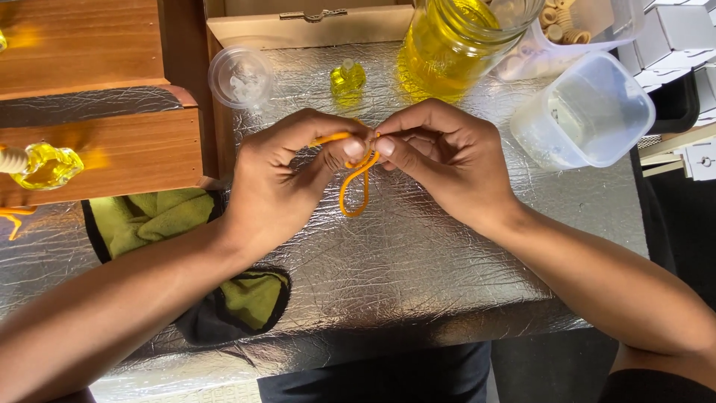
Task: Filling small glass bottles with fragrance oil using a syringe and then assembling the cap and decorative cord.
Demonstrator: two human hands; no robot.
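Both closed on thin orange cord (356, 186) above crinkled silver foil tabletop (418, 261): left hand (287, 175), right hand (440, 160) pinching, loop dangling between. Risked slipping from fingertips, undoing the loop.

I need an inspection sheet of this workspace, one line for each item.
Surface: crinkled silver foil table.
Job's things: orange cord, looped, pinched between both hands.
Clutter: jar of yellow liquid; small yellow bottle; clear lid; empty plastic container; green cloth.
Grippers: left hand and right hand, both closed on the cord.
Cables: nothing seen.
Surroundings: wooden box at left.
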